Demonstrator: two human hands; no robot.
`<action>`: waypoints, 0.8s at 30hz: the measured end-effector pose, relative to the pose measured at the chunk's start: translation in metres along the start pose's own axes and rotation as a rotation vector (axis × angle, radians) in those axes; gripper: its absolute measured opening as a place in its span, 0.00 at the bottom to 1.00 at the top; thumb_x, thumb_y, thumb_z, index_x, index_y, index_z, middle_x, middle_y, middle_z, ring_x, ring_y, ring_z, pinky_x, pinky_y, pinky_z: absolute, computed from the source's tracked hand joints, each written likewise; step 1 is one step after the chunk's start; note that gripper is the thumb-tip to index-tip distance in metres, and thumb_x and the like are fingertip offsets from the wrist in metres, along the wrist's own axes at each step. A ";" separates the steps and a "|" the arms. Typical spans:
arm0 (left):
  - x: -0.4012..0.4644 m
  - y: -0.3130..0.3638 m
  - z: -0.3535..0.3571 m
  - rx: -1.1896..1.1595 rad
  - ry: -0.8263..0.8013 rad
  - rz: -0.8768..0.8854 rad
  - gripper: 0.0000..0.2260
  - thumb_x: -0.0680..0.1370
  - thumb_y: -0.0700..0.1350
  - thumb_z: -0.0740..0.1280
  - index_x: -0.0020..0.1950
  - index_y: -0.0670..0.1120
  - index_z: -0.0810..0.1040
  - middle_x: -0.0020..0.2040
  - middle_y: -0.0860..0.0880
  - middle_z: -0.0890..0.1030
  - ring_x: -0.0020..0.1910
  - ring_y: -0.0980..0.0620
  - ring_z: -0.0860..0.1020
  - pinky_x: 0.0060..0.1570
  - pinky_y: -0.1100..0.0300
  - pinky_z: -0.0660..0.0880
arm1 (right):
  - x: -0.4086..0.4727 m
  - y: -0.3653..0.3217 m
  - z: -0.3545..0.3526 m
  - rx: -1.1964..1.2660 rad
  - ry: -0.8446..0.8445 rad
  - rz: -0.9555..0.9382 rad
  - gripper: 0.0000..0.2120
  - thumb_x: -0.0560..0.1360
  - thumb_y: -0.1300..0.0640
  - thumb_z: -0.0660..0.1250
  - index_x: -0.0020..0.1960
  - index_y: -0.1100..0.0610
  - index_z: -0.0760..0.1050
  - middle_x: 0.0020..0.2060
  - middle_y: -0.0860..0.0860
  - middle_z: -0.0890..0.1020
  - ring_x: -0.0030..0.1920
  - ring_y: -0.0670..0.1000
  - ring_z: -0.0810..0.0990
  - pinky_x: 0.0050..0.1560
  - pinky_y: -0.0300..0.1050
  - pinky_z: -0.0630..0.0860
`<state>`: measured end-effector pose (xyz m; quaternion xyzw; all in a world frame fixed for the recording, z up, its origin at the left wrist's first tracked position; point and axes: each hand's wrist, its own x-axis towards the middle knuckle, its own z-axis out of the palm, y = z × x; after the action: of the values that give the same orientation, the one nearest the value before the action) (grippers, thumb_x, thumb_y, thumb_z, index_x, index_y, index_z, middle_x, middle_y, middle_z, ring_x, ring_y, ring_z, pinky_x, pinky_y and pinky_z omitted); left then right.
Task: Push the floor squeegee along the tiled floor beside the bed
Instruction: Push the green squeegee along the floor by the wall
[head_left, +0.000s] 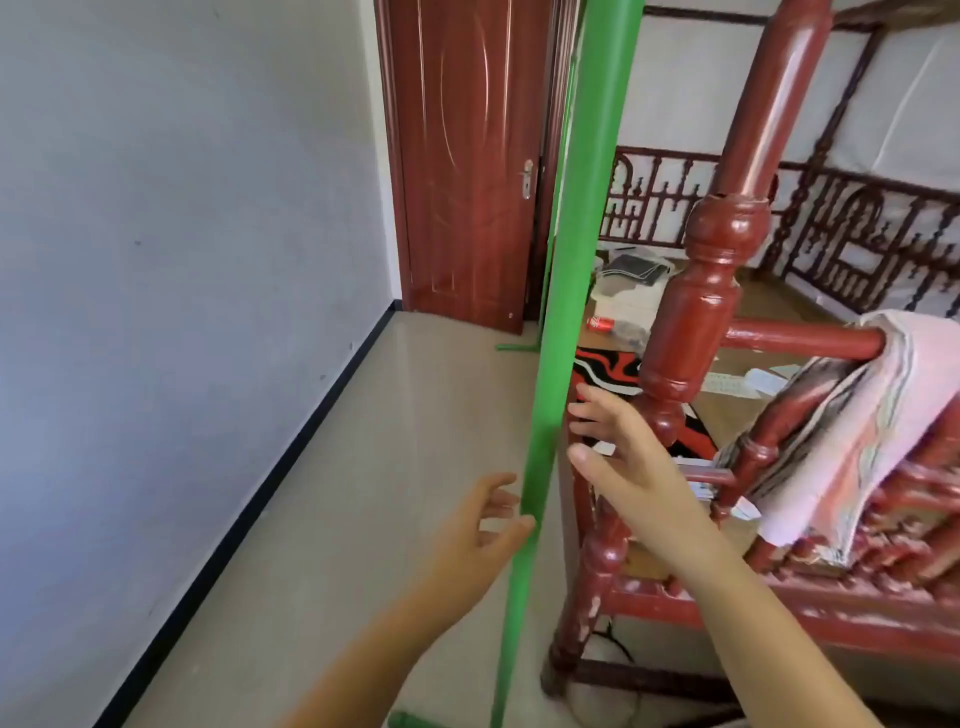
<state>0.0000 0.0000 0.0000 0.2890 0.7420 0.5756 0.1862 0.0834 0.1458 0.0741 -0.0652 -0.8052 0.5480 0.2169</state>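
Observation:
The floor squeegee's green handle (561, 322) stands nearly upright in the middle of the view, running from the top edge down to the floor. A bit of its green head (410, 721) shows at the bottom edge. My left hand (480, 530) is just left of the handle, fingers spread, thumb touching or almost touching it. My right hand (623, 452) is just right of the handle, fingers apart, in front of the bed's red corner post (691, 332). Neither hand grips the handle. The beige tiled floor (363, 467) runs between the wall and the bed.
A red wooden bed (779, 613) fills the right side, with a pink striped cloth (872, 415) over its rail and a red can (600, 325) among items on it. A second green pole (558, 208) stands by the red door (467, 156). A grey wall (182, 260) bounds the left.

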 end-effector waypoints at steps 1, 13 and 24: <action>0.004 0.000 0.005 0.001 -0.002 -0.004 0.14 0.74 0.46 0.66 0.58 0.55 0.68 0.53 0.53 0.76 0.55 0.58 0.75 0.51 0.66 0.75 | 0.004 0.000 0.004 0.000 -0.024 0.000 0.27 0.68 0.44 0.64 0.66 0.40 0.63 0.61 0.42 0.74 0.62 0.41 0.71 0.60 0.42 0.72; 0.022 -0.027 0.040 0.174 0.026 -0.166 0.04 0.77 0.48 0.60 0.48 0.48 0.68 0.39 0.50 0.74 0.38 0.53 0.72 0.38 0.63 0.69 | 0.022 0.003 0.016 -0.096 -0.131 0.048 0.16 0.75 0.58 0.61 0.62 0.45 0.68 0.54 0.44 0.79 0.58 0.44 0.76 0.63 0.50 0.73; -0.019 -0.036 -0.019 0.282 0.281 -0.256 0.09 0.77 0.49 0.60 0.51 0.44 0.70 0.44 0.40 0.78 0.43 0.43 0.77 0.49 0.48 0.74 | 0.034 -0.021 0.086 -0.007 -0.331 -0.083 0.10 0.74 0.59 0.63 0.49 0.44 0.71 0.49 0.46 0.80 0.53 0.47 0.78 0.58 0.54 0.76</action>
<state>-0.0049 -0.0327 -0.0302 0.1326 0.8642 0.4725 0.1105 0.0193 0.0758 0.0760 0.0584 -0.8337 0.5392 0.1036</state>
